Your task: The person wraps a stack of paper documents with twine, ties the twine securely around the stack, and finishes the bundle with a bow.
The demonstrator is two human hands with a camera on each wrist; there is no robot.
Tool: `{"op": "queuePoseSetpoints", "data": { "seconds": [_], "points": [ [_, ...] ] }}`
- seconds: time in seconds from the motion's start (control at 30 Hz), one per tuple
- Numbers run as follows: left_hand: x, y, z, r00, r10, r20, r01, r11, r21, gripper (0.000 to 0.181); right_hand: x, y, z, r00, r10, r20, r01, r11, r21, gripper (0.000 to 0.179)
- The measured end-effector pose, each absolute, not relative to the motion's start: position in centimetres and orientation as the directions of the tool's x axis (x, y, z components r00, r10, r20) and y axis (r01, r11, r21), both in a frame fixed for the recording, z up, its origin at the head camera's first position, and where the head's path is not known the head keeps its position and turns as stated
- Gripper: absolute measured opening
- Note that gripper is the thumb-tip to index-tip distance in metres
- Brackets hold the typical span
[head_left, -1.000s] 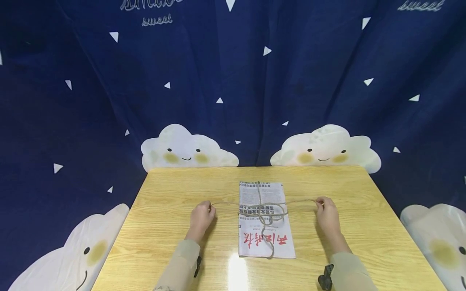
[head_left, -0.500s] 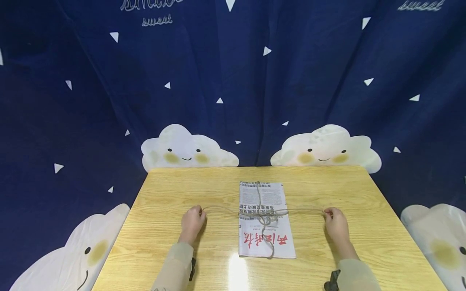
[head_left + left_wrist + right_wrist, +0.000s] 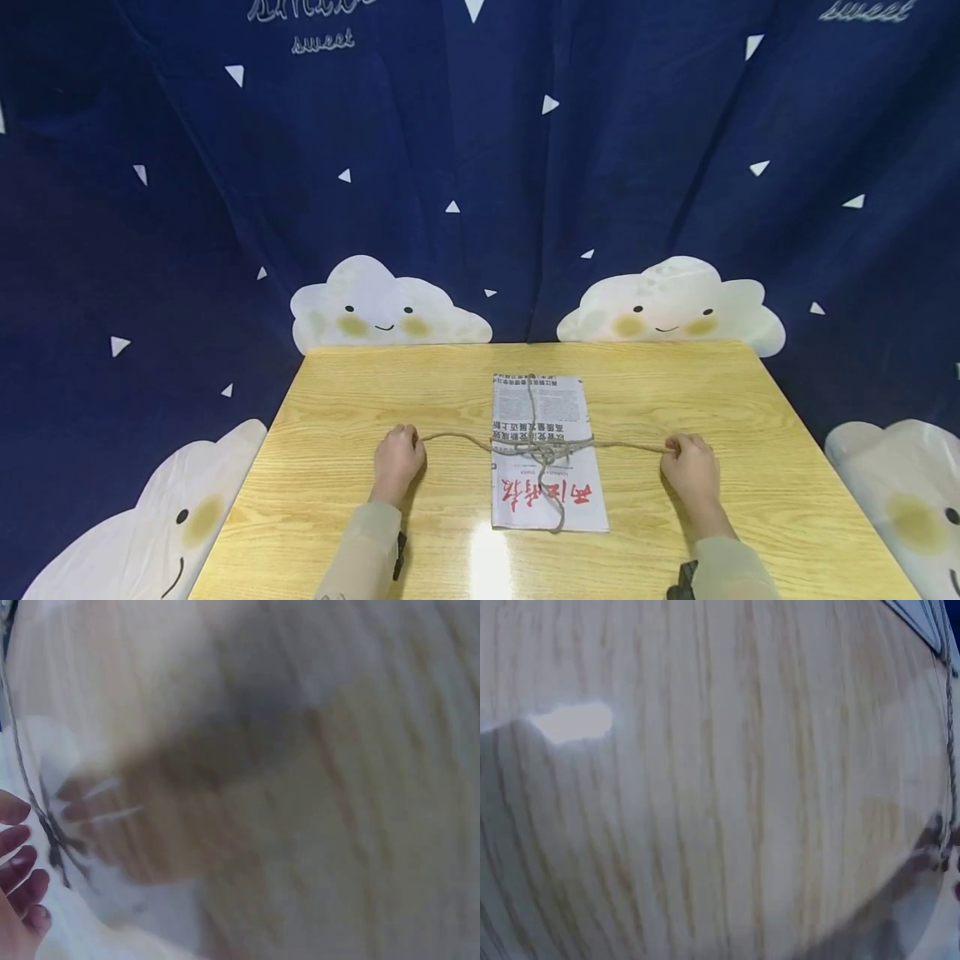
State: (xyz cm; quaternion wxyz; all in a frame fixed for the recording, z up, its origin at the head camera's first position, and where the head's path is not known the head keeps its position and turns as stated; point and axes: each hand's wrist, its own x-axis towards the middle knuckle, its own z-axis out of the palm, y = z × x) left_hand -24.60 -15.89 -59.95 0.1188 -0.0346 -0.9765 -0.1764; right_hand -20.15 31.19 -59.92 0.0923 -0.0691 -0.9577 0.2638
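A folded newspaper with red and black print lies mid-table, bound lengthwise and crosswise by brown twine. The strands cross in a small tangled knot over the paper. To its left, my left hand pinches one twine end, and that strand bows slightly. My right hand pinches the other end, with its strand nearly straight. In the left wrist view, the twine runs down to curled fingers, its frayed tail past them. The right wrist view shows twine along its right edge; most of that hand is out of frame.
The wooden table has a glossy surface with a bright reflection near the front. Behind it hangs a dark blue curtain with white triangles and clouds. A loose twine tail reaches the newspaper's near edge.
Both hands have moved apart and toward the near side, pulling the twine. The wide loop over the newspaper has drawn in to the knot. Lately the right strand has shifted nearer; the left hand stays put.
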Motion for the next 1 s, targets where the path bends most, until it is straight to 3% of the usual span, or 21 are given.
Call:
{"op": "queuePoseSetpoints", "data": {
  "seconds": [0.1,0.23,0.4,0.57,1.0],
  "points": [
    [-24.8,-14.7,-59.4,-0.953,0.078,0.292,0.183,0.919,0.350,0.023,-20.7,29.9,-59.4,-0.961,0.157,0.227,0.027,0.873,-0.488,0.030],
    [-25.0,-12.2,-58.8,-0.926,0.209,0.315,0.324,0.868,0.377,0.030,-21.7,27.1,-59.3,-0.939,-0.001,0.344,-0.183,0.848,-0.498,0.027],
    [-24.8,-8.7,-58.8,-0.859,0.395,0.325,0.501,0.779,0.377,0.029,-22.3,23.9,-60.0,-0.918,-0.198,0.343,-0.360,0.779,-0.513,0.028],
    [-24.3,-6.4,-59.5,-0.829,0.468,0.307,0.557,0.742,0.372,0.020,-22.2,22.3,-60.7,-0.924,-0.257,0.284,-0.375,0.758,-0.533,0.024],
    [-23.6,-4.8,-60.6,-0.836,0.422,0.350,0.529,0.788,0.315,0.010,-22.3,21.4,-61.5,-0.941,-0.202,0.272,-0.322,0.787,-0.526,0.009]
  ]
}}
